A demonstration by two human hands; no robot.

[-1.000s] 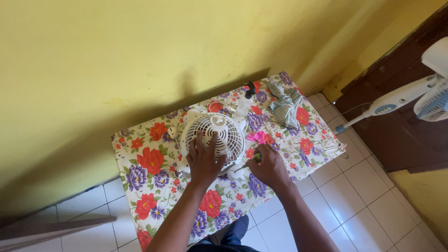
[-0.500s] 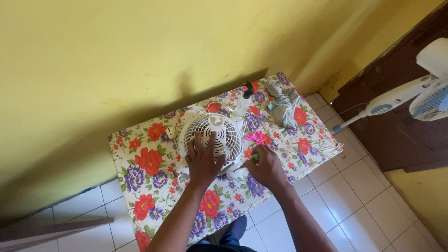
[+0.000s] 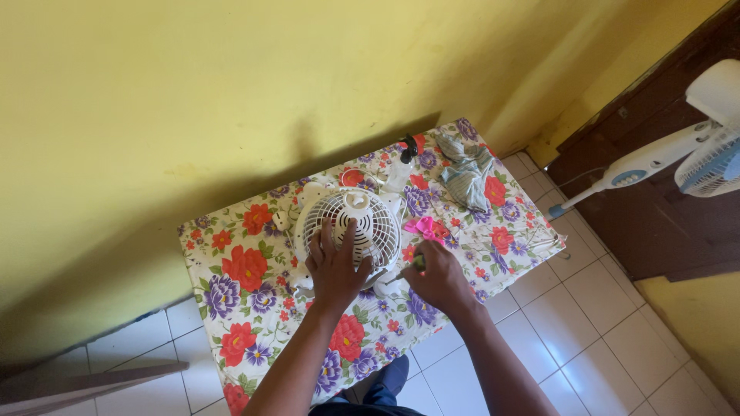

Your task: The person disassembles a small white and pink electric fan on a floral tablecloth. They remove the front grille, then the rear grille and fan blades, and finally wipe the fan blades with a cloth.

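Where hidden: right hand (image 3: pixel 437 275) covers most of a green-handled tool (image 3: pixel 418 263).
Hands: left hand (image 3: pixel 336 266) flat, fingers spread, on white fan grille (image 3: pixel 351 223); right closed around tool.

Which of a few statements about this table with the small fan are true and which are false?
1. The left hand lies flat on the grille of the small white fan. True.
2. The right hand is empty. False: it grips a slim tool with a green handle beside the fan's rim.
3. The table wears a plain blue cloth. False: the cloth is floral, red and purple on white.
4. A crumpled grey rag lies at the table's far right corner. True.
5. A standing fan is on the right. True.
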